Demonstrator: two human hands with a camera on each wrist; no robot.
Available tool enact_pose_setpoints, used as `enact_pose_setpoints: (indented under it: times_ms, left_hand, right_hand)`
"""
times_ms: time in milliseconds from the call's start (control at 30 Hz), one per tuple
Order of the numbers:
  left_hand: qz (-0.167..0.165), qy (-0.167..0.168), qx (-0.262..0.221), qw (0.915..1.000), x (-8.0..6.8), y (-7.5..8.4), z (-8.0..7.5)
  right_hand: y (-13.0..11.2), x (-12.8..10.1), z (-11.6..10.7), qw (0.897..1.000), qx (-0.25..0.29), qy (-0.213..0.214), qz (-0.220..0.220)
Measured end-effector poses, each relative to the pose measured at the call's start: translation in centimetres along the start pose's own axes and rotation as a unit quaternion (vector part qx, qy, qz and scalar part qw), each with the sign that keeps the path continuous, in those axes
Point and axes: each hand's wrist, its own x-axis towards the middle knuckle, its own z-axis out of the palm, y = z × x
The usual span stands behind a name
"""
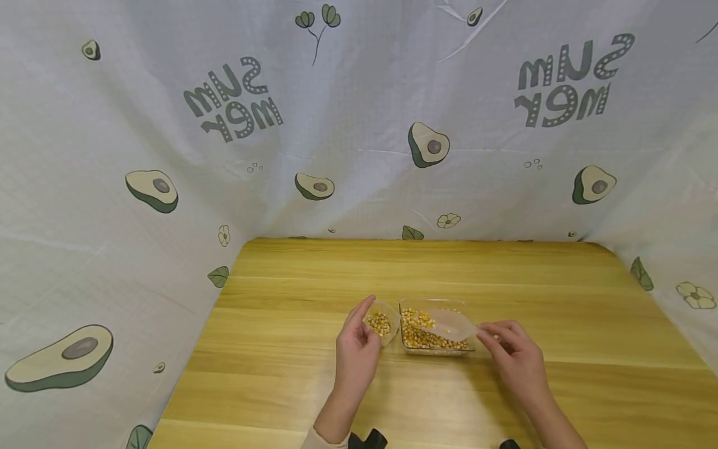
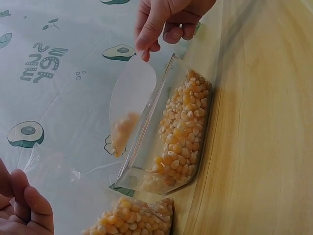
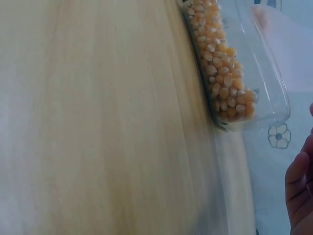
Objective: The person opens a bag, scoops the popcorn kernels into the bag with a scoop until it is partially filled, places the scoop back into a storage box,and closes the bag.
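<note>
My right hand pinches the narrow handle end of a translucent white scoop between thumb and fingers. Corn kernels lie at the scoop's far end, above a rectangular glass container. More yellow kernels fill the lower part of that container. On its left, my left hand holds a clear plastic bag by its upper edge. The bag has kernels in its bottom and its mouth is spread. In the right wrist view, only part of the right hand shows at the edge.
The container stands on a wooden table. Behind the table and along its sides hangs a pale curtain printed with avocados and lettering. Dark straps show at the wrists.
</note>
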Motion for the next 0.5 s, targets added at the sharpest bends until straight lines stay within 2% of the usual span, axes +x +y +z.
enact_pose_setpoints:
  times_ms: [367,500]
  left_hand:
    - [0.003,0.000,0.002,1.0000,0.0,-0.1,-0.1]
    - [-0.005,-0.005,0.000,1.0000,-0.1,-0.1,-0.2]
  right_hand:
    - [-0.8,0.6,-0.4,0.999,0.015,0.012,-0.026]
    - [-1.2,0.7,-0.5,0.998,0.036,0.009,-0.056]
